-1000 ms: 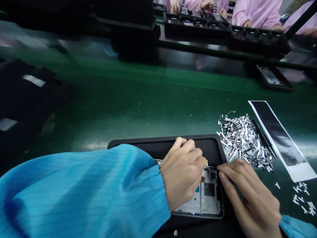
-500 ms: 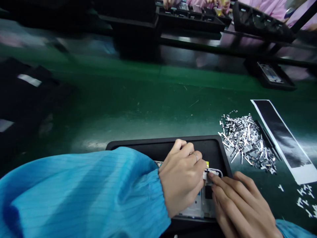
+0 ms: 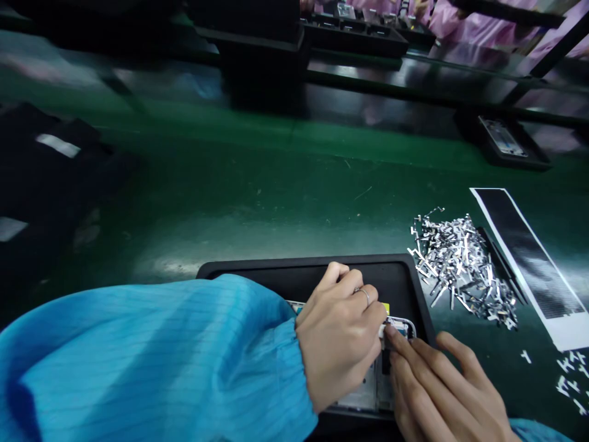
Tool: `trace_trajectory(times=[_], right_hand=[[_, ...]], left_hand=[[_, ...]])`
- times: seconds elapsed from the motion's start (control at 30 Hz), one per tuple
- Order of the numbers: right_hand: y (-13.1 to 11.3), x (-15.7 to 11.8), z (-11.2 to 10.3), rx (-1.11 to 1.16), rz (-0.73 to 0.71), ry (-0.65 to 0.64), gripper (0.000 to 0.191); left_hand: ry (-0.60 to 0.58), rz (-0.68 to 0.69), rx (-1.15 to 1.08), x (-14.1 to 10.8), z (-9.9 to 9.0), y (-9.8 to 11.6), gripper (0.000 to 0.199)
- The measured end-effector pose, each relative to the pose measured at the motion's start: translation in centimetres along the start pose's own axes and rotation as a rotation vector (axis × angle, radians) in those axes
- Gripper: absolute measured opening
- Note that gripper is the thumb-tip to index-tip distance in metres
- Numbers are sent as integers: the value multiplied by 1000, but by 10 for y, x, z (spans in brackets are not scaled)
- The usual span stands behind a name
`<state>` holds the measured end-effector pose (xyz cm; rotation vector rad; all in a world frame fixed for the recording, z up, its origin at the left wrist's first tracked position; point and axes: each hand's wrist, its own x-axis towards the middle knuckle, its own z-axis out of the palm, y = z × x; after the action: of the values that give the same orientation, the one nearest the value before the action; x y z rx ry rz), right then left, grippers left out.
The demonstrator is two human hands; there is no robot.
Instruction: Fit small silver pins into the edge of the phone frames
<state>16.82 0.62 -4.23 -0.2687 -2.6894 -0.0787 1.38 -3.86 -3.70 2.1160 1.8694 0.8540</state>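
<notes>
A white phone frame [image 3: 368,390] lies in a black tray [image 3: 304,273] at the near edge of the green belt. My left hand [image 3: 338,337], in a blue sleeve and wearing a ring, is curled on the frame's top end and covers most of it. My right hand [image 3: 442,387] lies beside it, its fingertips pressing on the frame's upper right corner right against the left fingers. Whether a small part sits between the fingertips is hidden.
A heap of small silvery metal parts [image 3: 462,264] lies right of the tray, with a black-and-white strip [image 3: 529,258] beyond it and a few loose parts [image 3: 568,377] at the right edge. Black trays [image 3: 354,34] and people in pink coats are across the belt.
My right hand slid left from the tray's rim onto the frame's upper right corner and met the left fingers. The left hand stayed on the frame.
</notes>
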Motion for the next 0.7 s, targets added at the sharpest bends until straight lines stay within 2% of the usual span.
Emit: trace_trajectory(times=[0.4,0.57,0.7], right_hand=[[-2,-1,1,19,14,-11,24],[0,-2,-1,11,-2,-54,24],[1,-1,-4,30,10,-63,25]], left_hand=[[-10,-12,0,1,1,-1,24],[-1,61,-22,2,1,-4,23],[-8,61,-4,1,0,-4,23]])
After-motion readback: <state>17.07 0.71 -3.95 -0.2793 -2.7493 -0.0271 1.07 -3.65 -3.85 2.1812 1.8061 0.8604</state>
